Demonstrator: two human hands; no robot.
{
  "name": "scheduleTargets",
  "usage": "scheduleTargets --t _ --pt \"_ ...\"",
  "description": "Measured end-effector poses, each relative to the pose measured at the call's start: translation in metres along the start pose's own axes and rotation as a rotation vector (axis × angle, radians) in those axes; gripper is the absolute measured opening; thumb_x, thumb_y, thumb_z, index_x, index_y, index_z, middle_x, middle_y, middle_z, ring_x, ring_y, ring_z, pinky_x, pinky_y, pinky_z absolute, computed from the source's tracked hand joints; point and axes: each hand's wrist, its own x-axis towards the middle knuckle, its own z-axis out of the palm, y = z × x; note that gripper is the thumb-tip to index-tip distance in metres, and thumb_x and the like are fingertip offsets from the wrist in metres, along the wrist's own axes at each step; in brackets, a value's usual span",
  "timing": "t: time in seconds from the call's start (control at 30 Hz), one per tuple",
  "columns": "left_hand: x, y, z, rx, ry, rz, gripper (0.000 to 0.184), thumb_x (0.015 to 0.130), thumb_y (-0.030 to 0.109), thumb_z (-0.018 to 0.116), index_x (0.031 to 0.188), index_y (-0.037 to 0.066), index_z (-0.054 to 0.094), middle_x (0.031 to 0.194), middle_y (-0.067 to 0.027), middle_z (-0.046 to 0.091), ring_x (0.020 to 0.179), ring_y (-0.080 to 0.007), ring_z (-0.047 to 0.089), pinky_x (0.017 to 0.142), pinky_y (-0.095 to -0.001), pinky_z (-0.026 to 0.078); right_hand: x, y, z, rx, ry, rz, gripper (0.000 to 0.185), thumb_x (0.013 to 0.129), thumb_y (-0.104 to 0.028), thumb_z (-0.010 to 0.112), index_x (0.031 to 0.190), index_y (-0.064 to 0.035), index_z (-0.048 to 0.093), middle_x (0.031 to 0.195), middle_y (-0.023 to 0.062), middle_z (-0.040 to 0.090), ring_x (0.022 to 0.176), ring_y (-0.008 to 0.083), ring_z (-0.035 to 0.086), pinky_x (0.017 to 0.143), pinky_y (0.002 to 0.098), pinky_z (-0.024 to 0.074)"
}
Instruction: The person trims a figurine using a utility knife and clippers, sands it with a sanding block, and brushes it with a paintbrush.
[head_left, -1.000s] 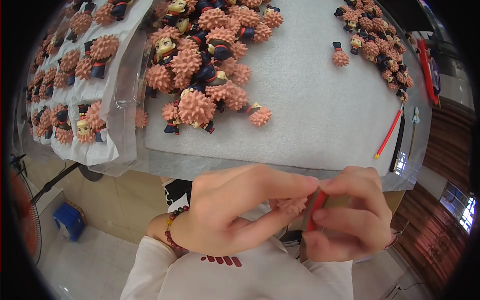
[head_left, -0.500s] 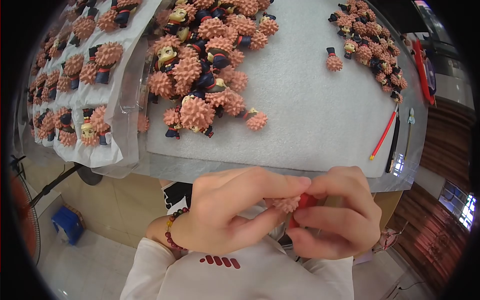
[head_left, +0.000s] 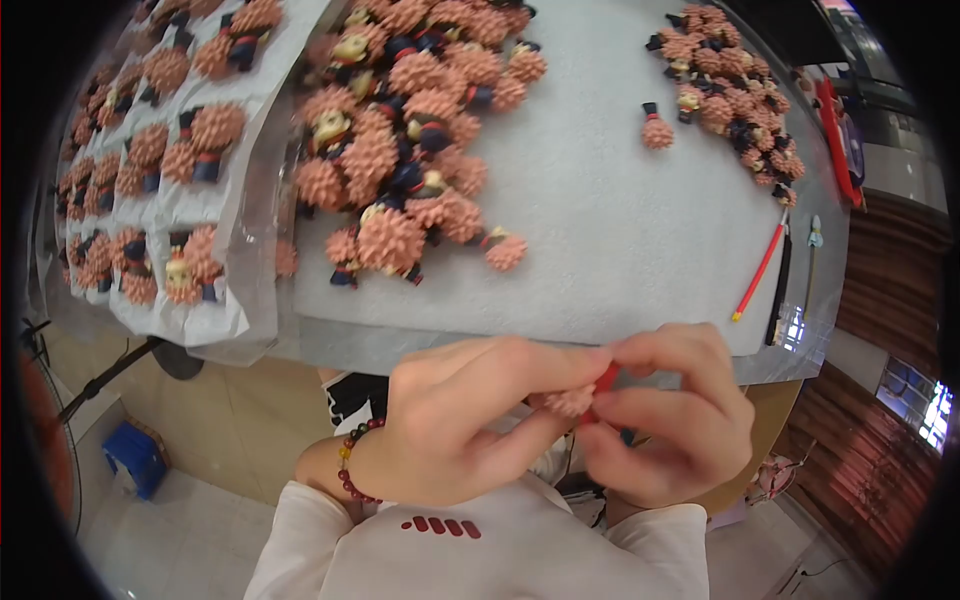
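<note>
Low in front of my chest, just off the table's front edge, my hands meet. My left hand (head_left: 455, 415), with a bead bracelet at its wrist, is closed on a small figurine (head_left: 570, 400); only its pink spiky hair shows between the fingers. Pinched in my right hand (head_left: 690, 415) is a small red piece (head_left: 606, 378), pressed against the figurine. Fingers cover most of it, so its kind is unclear. Beyond the hands, a large heap of similar figurines (head_left: 390, 235) with pink hair and dark blue clothes lies on the white foam sheet (head_left: 590, 240).
At left stands a tray with white lining (head_left: 215, 315) holding rows of figurines. A smaller figurine pile (head_left: 745, 100) lies far right, one single figurine (head_left: 656, 133) beside it. A red brush (head_left: 760, 270) and a black tool (head_left: 779, 290) rest at the right edge.
Both hands have shifted very slightly left, still together. Less of the red piece shows beside the figurine, and the right fingers have moved slightly around it. The view has tilted a little.
</note>
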Motion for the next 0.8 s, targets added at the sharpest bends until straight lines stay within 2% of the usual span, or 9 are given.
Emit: scheduleTargets --t 0.1,0.17,0.27,0.37,0.4,0.5,0.53,0.63,0.8 --pt "-0.007 -0.003 0.002 0.008 0.011 0.026 0.03 0.067 -0.008 0.066 0.096 -0.001 0.063 0.07 -0.007 0.064 0.06 -0.0163 0.064 0.052 -0.0238 0.049 -0.002 -0.006 0.002 -0.003 0.036 0.041 0.025 0.053 -0.005 0.075 0.076 -0.0081 0.066 0.086 0.009 0.062 0.065 0.0188 0.056 0.057 0.0277 0.0444" --pt "-0.006 -0.005 -0.002 -0.051 -0.078 0.051 0.03 0.067 -0.01 0.067 0.094 -0.006 0.056 0.071 -0.0103 0.062 0.061 -0.0115 0.059 0.061 -0.0233 0.05 -0.002 0.0 0.0 -0.013 0.087 0.076 0.023 0.054 -0.005 0.074 0.075 -0.0088 0.065 0.086 0.0082 0.062 0.064 0.0184 0.056 0.057 0.0272 0.0446" --pt "-0.011 -0.005 -0.003 -0.128 -0.11 0.013 0.044 0.063 -0.007 0.077 0.097 -0.001 0.049 0.07 -0.0083 0.059 0.063 -0.0125 0.06 0.071 -0.0313 0.054 -0.012 0.03 -0.032 -0.362 0.3 0.207 0.019 0.059 -0.003 0.071 0.076 -0.0069 0.065 0.081 0.0051 0.063 0.068 0.0165 0.056 0.063 0.0273 0.0449" --pt "-0.014 -0.005 0.0 -0.294 0.012 0.003 0.037 0.064 -0.006 0.077 0.092 -0.004 0.053 0.075 -0.0092 0.06 0.063 -0.0129 0.062 0.057 -0.0228 0.049 -0.038 0.08 -0.087 -0.597 0.617 0.436 0.009 0.071 -0.005 0.067 0.079 -0.0039 0.064 0.08 0.0028 0.063 0.072 0.0115 0.056 0.064 0.0248 0.0432" --pt "-0.014 -0.006 0.0 -0.34 0.008 -0.022 0.039 0.064 -0.005 0.078 0.092 -0.004 0.051 0.076 -0.0092 0.06 0.064 -0.0129 0.062 0.058 -0.0228 0.049 -0.047 0.093 -0.107 -0.654 0.698 0.536 0.007 0.075 -0.006 0.066 0.081 -0.0031 0.063 0.08 0.0024 0.063 0.073 0.0101 0.056 0.063 0.0234 0.0425" --pt "-0.015 -0.006 0.001 -0.459 -0.013 -0.117 0.042 0.063 -0.002 0.079 0.091 -0.002 0.047 0.076 -0.009 0.059 0.067 -0.013 0.062 0.061 -0.0228 0.049 -0.079 0.137 -0.148 -0.561 0.589 0.746 0.013 0.078 -0.01 0.065 0.087 -0.002 0.063 0.081 0.0025 0.063 0.072 0.0081 0.054 0.06 0.0215 0.0408" --pt "-0.016 -0.006 0.003 -0.49 -0.024 -0.157 0.043 0.064 -0.001 0.08 0.091 -0.002 0.047 0.076 -0.0087 0.059 0.068 -0.0129 0.062 0.061 -0.0228 0.049 -0.08 0.141 -0.146 -0.478 0.595 0.745 0.017 0.079 -0.011 0.065 0.092 -0.0019 0.062 0.083 0.0031 0.062 0.07 0.0077 0.053 0.057 0.021 0.0395" --pt "-0.016 -0.007 0.004 -0.485 -0.055 -0.184 0.043 0.064 0.003 0.081 0.092 -0.001 0.047 0.075 -0.0074 0.059 0.067 -0.0116 0.062 0.06 -0.022 0.049 -0.076 0.131 -0.137 -0.657 0.642 0.618 0.021 0.079 -0.013 0.065 0.097 -0.0013 0.061 0.078 0.0024 0.06 0.066 0.0091 0.05 0.057 0.0219 0.039" --pt "-0.017 -0.006 0.006 -0.431 -0.044 -0.129 0.038 0.065 0.007 0.081 0.089 -0.001 0.052 0.072 -0.0061 0.062 0.064 -0.0073 0.059 0.056 -0.0201 0.047 -0.062 0.114 -0.115 -0.701 0.399 0.717 0.026 0.085 -0.014 0.057 0.107 -0.0017 0.059 0.066 0.0015 0.05 0.059 0.0111 0.044 0.055 0.0236 0.037"
